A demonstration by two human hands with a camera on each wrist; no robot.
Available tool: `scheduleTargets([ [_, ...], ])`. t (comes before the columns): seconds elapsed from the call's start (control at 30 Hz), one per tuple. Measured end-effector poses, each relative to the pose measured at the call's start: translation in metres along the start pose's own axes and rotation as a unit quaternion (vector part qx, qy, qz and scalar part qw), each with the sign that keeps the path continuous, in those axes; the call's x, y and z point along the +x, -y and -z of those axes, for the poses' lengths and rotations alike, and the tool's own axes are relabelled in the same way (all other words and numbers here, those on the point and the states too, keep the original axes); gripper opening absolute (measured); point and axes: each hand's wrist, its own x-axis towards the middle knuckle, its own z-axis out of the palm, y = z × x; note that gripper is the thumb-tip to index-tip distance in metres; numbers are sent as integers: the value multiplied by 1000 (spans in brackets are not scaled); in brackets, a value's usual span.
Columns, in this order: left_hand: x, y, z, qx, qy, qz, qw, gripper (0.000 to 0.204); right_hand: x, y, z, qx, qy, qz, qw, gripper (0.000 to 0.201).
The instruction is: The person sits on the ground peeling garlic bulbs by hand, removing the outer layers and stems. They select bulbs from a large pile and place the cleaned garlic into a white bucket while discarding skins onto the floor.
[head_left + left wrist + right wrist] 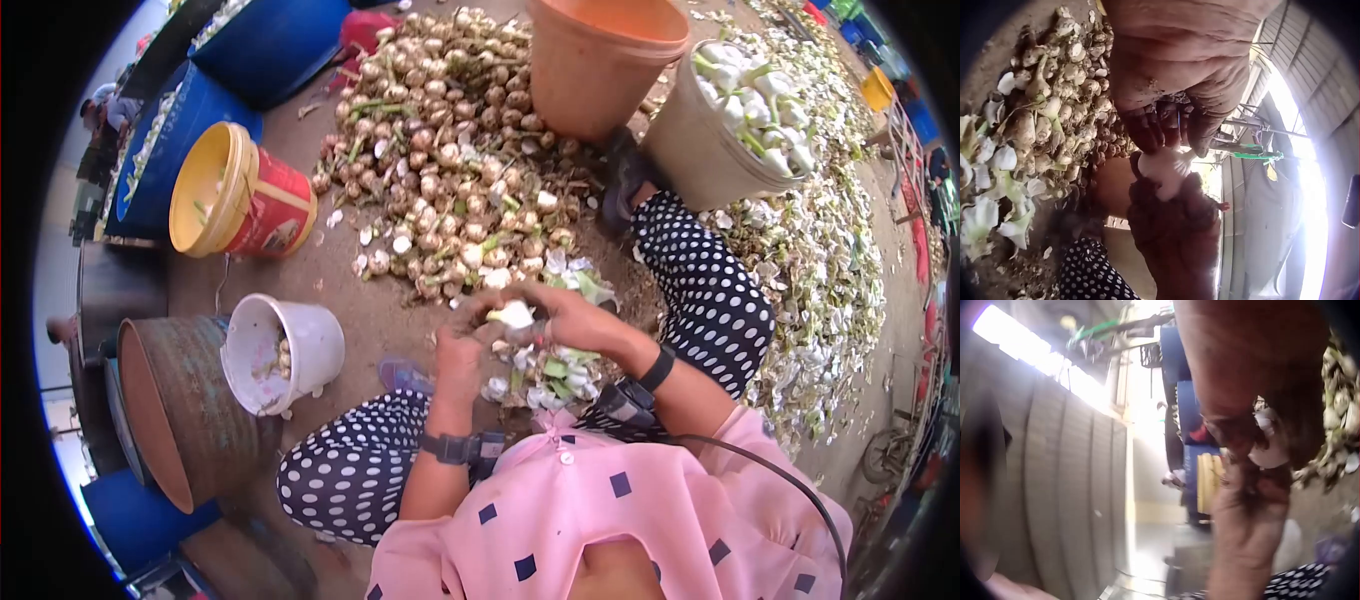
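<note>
Between both hands, above a strip of peelings, is a white peeled garlic bulb (514, 315). The left hand (462, 348) grips it from one side, fingertips and thumb curled in against the bulb (1163, 167). From the other side the right hand (572, 318) pinches it; in the left wrist view that hand (1175, 231) has its fingertips and thumb on the white skin. Dirt darkens the fingers of both hands. In the right wrist view the bulb (1269, 450) is partly hidden behind the right hand (1254, 381).
A large heap of unpeeled bulbs (440, 190) lies in front. Loose peelings (560, 375) lie between the legs. A pale bucket (690, 150) of white bulbs and an orange bucket (600, 85) stand beyond the right leg. A white bucket (320, 340) and a yellow-red one (270, 205) stand left.
</note>
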Motion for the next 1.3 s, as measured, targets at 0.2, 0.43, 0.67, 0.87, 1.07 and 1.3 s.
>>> scheduleTargets([
  [0.2, 18, 9, 46, -128, -118, 55, 983, 35, 60, 39, 119, 87, -113, 7, 990, 39],
  [0.43, 31, 55, 82, -187, -262, 166, 932, 26, 146, -17, 85, -243, -22, -144, 959, 49],
  [0.67, 28, 79, 100, -147, -304, 246, 908, 26, 152, -158, -64, -425, -189, -231, 855, 45],
  [0.87, 17, 119, 92, -139, -245, 345, 895, 46, 125, -187, -40, -164, -181, -169, 955, 66],
  [1.07, 6, 131, 95, -149, -164, 412, 884, 60, 71, -227, -85, -285, -48, -169, 942, 40],
  [1.3, -3, 107, 76, -64, -200, 414, 885, 56, 62, -199, -58, 98, -31, -230, 968, 32],
])
